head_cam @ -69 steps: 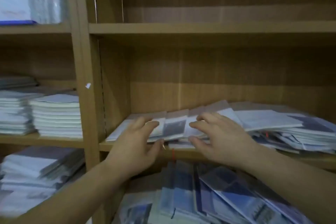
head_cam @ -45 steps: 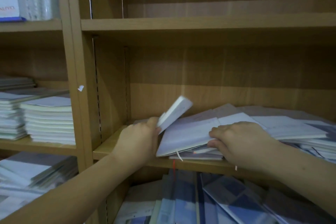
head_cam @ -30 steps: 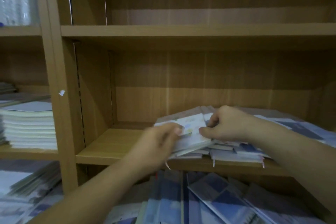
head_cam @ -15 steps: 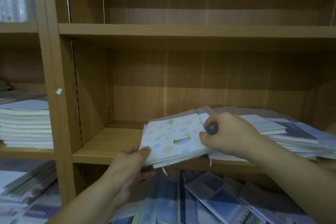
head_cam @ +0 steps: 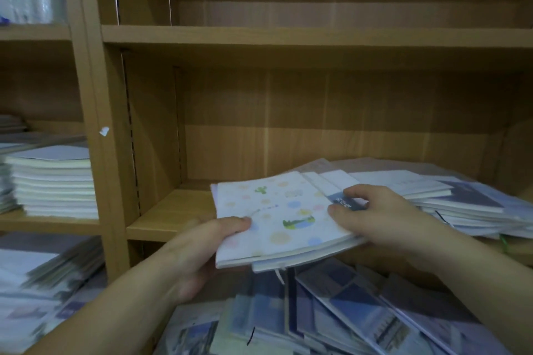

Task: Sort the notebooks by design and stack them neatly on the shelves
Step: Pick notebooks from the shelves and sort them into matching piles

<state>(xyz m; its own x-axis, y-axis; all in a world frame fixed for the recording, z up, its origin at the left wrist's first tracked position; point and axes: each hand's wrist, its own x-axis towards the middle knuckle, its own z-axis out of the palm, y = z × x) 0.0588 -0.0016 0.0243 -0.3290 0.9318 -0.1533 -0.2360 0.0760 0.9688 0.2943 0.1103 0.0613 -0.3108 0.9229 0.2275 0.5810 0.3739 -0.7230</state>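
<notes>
ITEM: pastel-dotted notebooks [head_cam: 277,216], small bundle, overhanging the middle shelf [head_cam: 167,219] front edge | HOLD: left hand [head_cam: 202,251] grips the near-left corner, thumb on top; right hand [head_cam: 375,216] pinches the right edge; I judge both keep the bundle squared | BESIDE: unsorted pile [head_cam: 461,199], mixed designs, touching on the right

Dimly lit brown wooden shelving [head_cam: 288,34] fills the frame, its upright divider [head_cam: 95,95] at left bearing a small white scrap [head_cam: 104,131].

Entry from my remote feed, two items. Left hand [head_cam: 199,253]: bare, forearm uncovered down to the frame's lower edge. Right hand [head_cam: 383,219]: bare, forearm likewise uncovered to the right edge.
</notes>
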